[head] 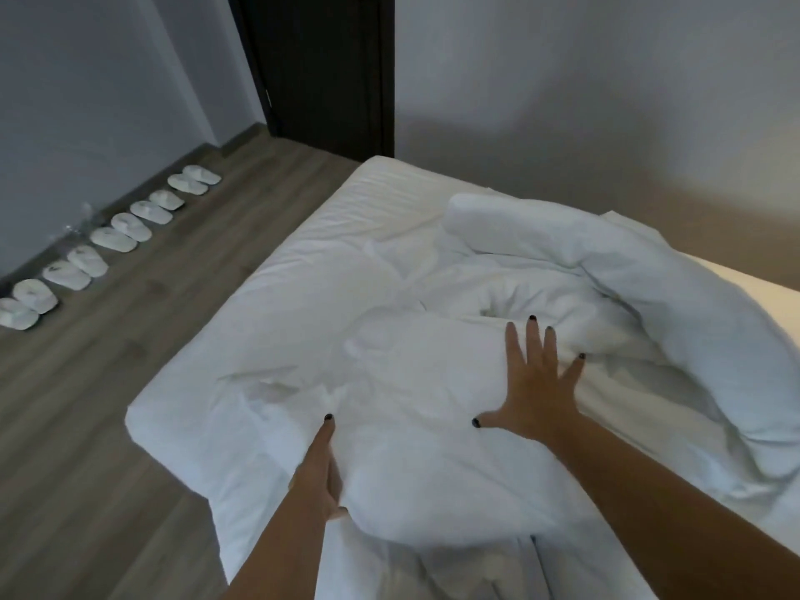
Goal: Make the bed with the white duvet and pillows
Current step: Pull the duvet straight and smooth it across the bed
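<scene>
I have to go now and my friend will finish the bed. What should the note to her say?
Left hand: fingers straight, pushed in along the near left side of the pillow.
Right hand: flat, fingers spread, pressing on top of the pillow.
The pillow lies at the near corner of the bed.
The duvet is bunched in a heap on the right side, not spread.
Done: nothing is finished that I can see.
Left: settle the pillow, spread and smooth the duvet, place any other pillows; I see only one here.
</scene>
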The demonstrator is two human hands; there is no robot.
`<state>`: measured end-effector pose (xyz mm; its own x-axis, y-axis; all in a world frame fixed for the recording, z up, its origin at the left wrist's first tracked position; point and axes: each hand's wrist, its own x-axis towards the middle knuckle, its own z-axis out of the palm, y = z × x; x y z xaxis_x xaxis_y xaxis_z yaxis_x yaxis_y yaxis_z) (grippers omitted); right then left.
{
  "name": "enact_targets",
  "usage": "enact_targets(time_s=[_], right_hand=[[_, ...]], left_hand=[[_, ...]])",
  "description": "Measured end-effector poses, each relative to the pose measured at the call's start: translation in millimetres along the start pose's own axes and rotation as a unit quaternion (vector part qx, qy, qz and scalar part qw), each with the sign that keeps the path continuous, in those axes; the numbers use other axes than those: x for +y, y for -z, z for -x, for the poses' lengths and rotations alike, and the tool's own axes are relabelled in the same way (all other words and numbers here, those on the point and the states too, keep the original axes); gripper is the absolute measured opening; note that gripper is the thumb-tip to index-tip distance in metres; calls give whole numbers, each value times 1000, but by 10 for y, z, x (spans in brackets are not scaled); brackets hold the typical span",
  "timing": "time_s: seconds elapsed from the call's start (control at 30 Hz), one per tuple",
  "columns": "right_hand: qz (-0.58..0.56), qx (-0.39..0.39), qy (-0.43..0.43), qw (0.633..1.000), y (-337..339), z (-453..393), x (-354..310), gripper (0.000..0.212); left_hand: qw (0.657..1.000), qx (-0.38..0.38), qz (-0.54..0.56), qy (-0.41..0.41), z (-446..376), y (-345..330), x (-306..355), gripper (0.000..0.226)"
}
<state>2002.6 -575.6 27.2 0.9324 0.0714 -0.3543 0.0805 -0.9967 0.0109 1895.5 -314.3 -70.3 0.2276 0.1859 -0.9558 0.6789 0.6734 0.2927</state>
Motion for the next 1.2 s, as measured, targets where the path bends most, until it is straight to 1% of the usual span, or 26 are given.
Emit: enact_targets(time_s=[0.07, 0.1, 0.13, 0.2, 0.27, 0.37, 0.43, 0.53, 0.6, 0.67, 0.73, 0.8, 0.87, 0.9, 0.93, 1.0, 1.03, 1.07, 1.1, 1.17, 1.2], right_hand=[[-23, -37, -39, 998, -13, -178, 84, 154], [-37, -50, -48, 997, 2, -227, 109, 152], [-49, -54, -43, 996, 1, -258, 127, 145], [-82, -56, -11, 995, -20, -240, 137, 121], [-143, -64, 13, 988, -78, -143, 141, 104], [-225, -52, 19, 973, -124, 28, 233, 90], [-274, -34, 20, 961, -103, 105, 364, 80], [-354, -7, 33, 934, 37, 233, 624, 52], [-391, 17, 24, 920, 174, 340, 864, 41], [-426, 69, -14, 902, 303, 499, 1219, 39], [-446, 130, -68, 883, 387, 724, 1663, 44], [-466, 172, -127, 859, 382, 996, 2143, 63], [-462, 168, -194, 849, 296, 1277, 2568, 92], [-462, 149, -217, 847, 227, 1376, 2744, 98], [-470, 124, -229, 844, 162, 1465, 2870, 95], [-486, 80, -224, 841, 45, 1566, 2985, 74], [-483, 68, -214, 846, 3, 1584, 2980, 66], [-474, 64, -204, 854, -28, 1586, 2939, 60], [-465, 65, -194, 861, -55, 1570, 2873, 58], [-450, 76, -179, 872, -76, 1521, 2669, 66], [-441, 88, -170, 877, -79, 1504, 2538, 71]], left_hand=[[998, -11, 48, -27, -94, 62, -53, 86], [996, -13, 70, -44, -118, 62, -42, 82], [994, -21, 81, -64, -32, 15, -5, 75], [990, -17, 106, -90, 106, -80, 85, 54], [986, -16, 124, -113, 238, -181, 167, 43], [976, -50, 126, -172, 484, -469, 273, 41], [969, -75, 116, -205, 769, -741, 340, 34], [958, -115, 69, -254, 1244, -1195, 336, 35], [942, -128, 36, -309, 1591, -1527, 239, 36], [917, -157, 14, -367, 1914, -1890, 47, 48], [887, -183, -20, -423, 2161, -2257, -198, 56], [861, -193, -86, -461, 2357, -2565, -506, 68], [836, -184, -183, -483, 2478, -2797, -859, 73], [821, -181, -227, -491, 2501, -2875, -1013, 72], [806, -183, -261, -498, 2490, -2929, -1154, 73], [780, -189, -295, -518, 2395, -2916, -1362, 75], [771, -183, -298, -532, 2334, -2841, -1428, 73], [773, -171, -288, -538, 2264, -2725, -1466, 70], [788, -158, -265, -532, 2188, -2579, -1492, 69], [831, -127, -199, -503, 2045, -2224, -1526, 67], [846, -103, -173, -494, 1955, -2028, -1532, 64]])
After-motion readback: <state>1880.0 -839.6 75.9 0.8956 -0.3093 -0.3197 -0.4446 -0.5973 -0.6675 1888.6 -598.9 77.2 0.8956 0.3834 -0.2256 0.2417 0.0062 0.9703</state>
